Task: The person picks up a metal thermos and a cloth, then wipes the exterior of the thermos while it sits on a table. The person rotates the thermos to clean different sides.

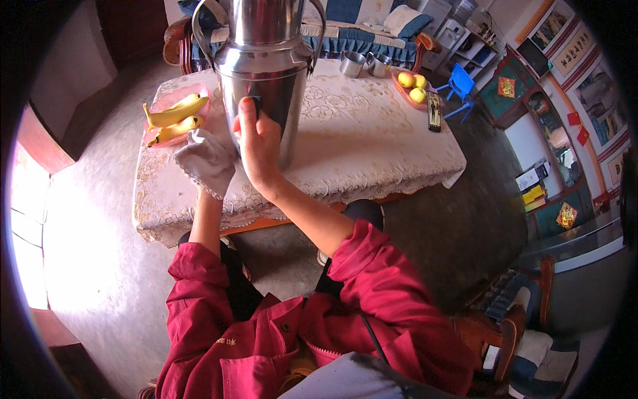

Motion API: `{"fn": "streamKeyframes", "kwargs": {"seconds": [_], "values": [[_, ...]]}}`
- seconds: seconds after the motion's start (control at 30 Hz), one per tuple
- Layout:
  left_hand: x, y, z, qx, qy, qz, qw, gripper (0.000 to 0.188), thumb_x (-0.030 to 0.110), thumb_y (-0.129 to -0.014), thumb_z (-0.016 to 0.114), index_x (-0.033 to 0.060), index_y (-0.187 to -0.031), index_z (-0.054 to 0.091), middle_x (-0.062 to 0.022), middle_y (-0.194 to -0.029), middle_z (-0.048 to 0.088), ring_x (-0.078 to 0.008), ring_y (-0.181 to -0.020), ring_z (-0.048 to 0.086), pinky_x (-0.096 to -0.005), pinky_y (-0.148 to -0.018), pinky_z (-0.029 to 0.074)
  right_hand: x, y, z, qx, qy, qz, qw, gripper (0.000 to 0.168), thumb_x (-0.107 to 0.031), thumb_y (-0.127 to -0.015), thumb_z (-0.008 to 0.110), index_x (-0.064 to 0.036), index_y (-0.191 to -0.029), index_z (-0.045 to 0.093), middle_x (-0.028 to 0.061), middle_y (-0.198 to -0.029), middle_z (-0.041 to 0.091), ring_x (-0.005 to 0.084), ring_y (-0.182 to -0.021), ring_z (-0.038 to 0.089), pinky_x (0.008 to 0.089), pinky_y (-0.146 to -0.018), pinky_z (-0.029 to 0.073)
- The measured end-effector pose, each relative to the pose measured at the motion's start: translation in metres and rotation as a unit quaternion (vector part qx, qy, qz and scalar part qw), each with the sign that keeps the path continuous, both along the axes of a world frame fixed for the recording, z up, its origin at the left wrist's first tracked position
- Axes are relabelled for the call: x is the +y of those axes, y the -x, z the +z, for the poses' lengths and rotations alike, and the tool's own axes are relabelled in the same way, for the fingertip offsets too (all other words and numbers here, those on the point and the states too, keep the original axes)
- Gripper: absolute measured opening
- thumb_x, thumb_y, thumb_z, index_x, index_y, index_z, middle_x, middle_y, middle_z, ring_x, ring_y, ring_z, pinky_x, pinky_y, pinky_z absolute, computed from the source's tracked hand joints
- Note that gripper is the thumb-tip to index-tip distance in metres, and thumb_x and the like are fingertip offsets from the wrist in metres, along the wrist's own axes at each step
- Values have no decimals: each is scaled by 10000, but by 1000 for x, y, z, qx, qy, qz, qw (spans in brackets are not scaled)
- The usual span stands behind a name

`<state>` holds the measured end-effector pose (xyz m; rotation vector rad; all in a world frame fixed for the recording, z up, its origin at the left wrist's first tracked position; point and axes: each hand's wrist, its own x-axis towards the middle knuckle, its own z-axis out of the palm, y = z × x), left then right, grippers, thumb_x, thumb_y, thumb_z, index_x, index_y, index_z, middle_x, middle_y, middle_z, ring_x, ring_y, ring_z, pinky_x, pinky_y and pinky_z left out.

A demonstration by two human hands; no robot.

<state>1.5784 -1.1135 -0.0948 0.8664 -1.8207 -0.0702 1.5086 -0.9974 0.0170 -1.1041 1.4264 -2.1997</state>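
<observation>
A tall stainless steel vessel (286, 99) with a narrower upper part and two curved side handles rises before me over the table. My right hand (263, 144) grips the near side of its body, thumb up against a small dark part. Whether its base rests on the tablecloth is hard to see. A white cloth or glove (207, 162) with a scalloped edge covers my left hand (202, 154), close to the vessel's left side; the fingers are hidden beneath it. Just beyond it, bananas (177, 112) lie on a pink plate (164, 102).
A patterned tablecloth (344, 129) covers the table. Two metal cups (352, 65) stand at the back. Yellow fruit (417, 95) lies on a pink dish (397, 80), with a phone (434, 112) beside it. Around are a sofa (359, 42), a blue plastic chair (461, 82) and wooden chairs (513, 329).
</observation>
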Motion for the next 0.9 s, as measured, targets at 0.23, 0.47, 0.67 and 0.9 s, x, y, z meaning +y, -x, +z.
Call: {"fn": "streamKeyframes", "kwargs": {"seconds": [0.23, 0.47, 0.67, 0.9], "values": [[13, 31, -1, -129, 29, 68, 989, 220, 174, -597, 593, -19, -670, 515, -174, -727, 515, -343, -736, 483, -392, -623, 383, -4, 26, -2, 3, -24, -15, 1000, 538, -441, -932, 419, -66, -549, 456, -24, -476, 394, 56, -420, 363, 219, -409, 277], [9, 56, -70, 80, -273, -137, 949, 443, 268, -819, 524, -3, -1164, 460, -206, -1148, 472, -293, -1041, 452, -351, -899, 360, -11, 59, 5, -54, -22, 68, 996, 528, -485, -897, 481, -79, -560, 446, -47, -492, 371, 32, -388, 299, 196, -368, 223], [24, 73, -82, 322, -379, -266, 826, 532, 438, -968, 326, 66, -1347, 291, -86, -1167, 471, -169, -1036, 467, -302, -916, 380, 5, 71, -4, -69, -19, 102, 992, 525, -498, -901, 461, -96, -565, 427, -55, -496, 354, 26, -403, 294, 188, -375, 219], [40, 74, -55, 451, -389, -267, 757, 392, 380, -972, 375, 55, -1169, 472, -39, -949, 522, -119, -840, 489, -267, -758, 431, 3, 78, -9, -9, -73, 95, 993, 548, -509, -913, 401, -59, -617, 499, 10, -524, 448, 108, -471, 423, 267, -477, 329]]}}
